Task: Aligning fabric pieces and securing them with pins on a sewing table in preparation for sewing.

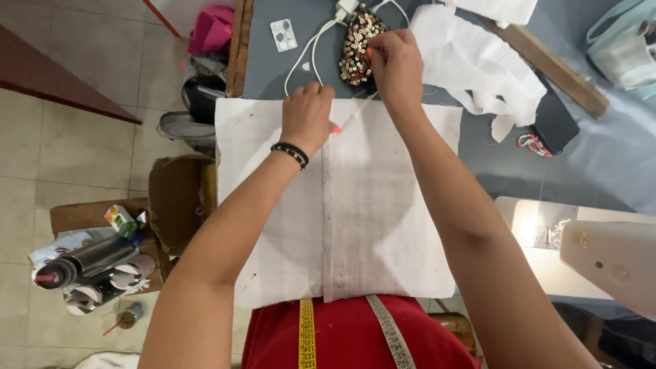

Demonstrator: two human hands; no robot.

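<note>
- Left hand presses flat, fingers spread, on the white fabric panel lying on the counter.
- Right hand pinches the sequined piece just past the panel's far edge.
- Piece not yet on the panel.

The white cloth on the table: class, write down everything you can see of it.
The white cloth is a large, roughly square piece of woven-looking fabric lying flat on the grey table, its near edge at the person's red shirt. A stitched seam or fold runs down its middle. It shows faint grey smudges. The left hand presses its far edge; the right hand is just beyond it.
</note>
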